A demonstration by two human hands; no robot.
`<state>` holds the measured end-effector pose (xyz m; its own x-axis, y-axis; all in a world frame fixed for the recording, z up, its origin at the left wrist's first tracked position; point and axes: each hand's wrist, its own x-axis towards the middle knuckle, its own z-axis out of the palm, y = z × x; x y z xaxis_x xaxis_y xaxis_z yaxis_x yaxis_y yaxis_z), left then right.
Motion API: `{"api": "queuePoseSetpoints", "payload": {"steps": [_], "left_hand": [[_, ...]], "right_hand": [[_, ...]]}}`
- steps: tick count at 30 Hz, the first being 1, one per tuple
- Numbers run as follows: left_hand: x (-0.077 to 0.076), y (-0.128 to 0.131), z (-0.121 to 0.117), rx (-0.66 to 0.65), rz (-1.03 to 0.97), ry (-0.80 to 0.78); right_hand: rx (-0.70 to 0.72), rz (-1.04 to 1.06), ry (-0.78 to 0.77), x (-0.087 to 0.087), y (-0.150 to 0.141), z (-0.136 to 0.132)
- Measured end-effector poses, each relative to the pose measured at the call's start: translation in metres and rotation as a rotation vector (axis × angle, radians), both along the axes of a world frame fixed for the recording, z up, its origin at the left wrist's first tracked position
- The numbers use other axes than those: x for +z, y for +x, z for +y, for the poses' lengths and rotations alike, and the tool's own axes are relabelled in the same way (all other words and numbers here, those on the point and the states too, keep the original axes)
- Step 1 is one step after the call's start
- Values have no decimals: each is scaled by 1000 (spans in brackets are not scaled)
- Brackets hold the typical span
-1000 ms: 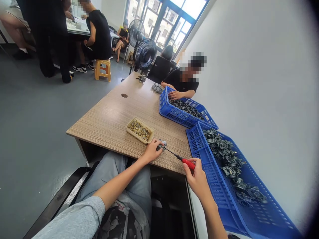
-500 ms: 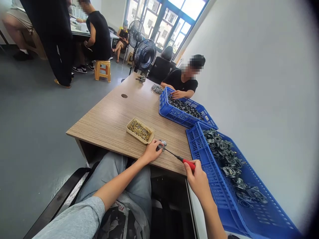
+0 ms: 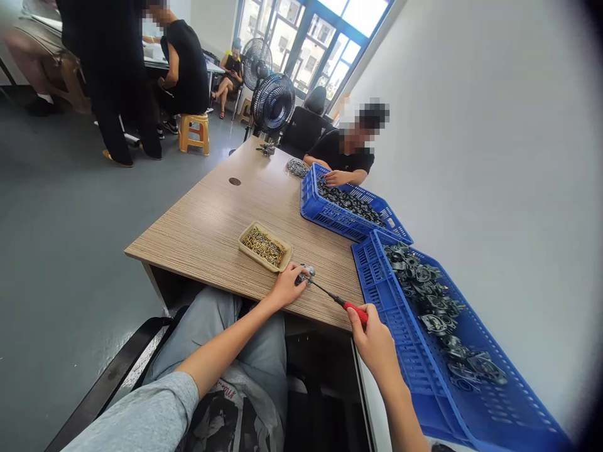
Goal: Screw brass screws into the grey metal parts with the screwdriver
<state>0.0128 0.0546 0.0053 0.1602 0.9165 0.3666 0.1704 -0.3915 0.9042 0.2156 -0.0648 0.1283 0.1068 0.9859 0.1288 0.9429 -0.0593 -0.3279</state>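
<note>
On the wooden table (image 3: 207, 207), close to its front edge, my left hand (image 3: 287, 287) is closed around a small grey metal part (image 3: 308, 270), whose far side shows past my fingers. My right hand (image 3: 374, 333) grips the red handle of a screwdriver (image 3: 357, 311). The screwdriver's dark shaft slants left, and its tip meets the metal part beside my left fingertips. Just beyond my left hand sits a cream tray (image 3: 249, 250) holding many brass-coloured screws (image 3: 264, 245).
To my right, a blue crate (image 3: 400, 326) holds dark metal parts (image 3: 424, 282). A second blue crate (image 3: 325, 213) with black parts stands farther back, where a co-worker (image 3: 342, 157) has a hand inside. Fans (image 3: 274, 103) and a yellow stool (image 3: 194, 133) stand beyond the table.
My hands stay nearly in place, with the screwdriver still on the metal part. The co-worker's hand has shifted slightly in the far crate. A standing person at upper left has moved right.
</note>
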Motion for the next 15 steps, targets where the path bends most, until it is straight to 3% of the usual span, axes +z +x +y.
{"api": "queuePoseSetpoints", "payload": {"steps": [5,11,15], "left_hand": [[-1,0,1,7,8,7],[-3,1,1,3,5,12],[-3,1,1,5,4,10]], "right_hand": [[80,106,14,1,-1,0],[-27,9,-5,1,-2,2],[58,120,8,1,-2,0]]}}
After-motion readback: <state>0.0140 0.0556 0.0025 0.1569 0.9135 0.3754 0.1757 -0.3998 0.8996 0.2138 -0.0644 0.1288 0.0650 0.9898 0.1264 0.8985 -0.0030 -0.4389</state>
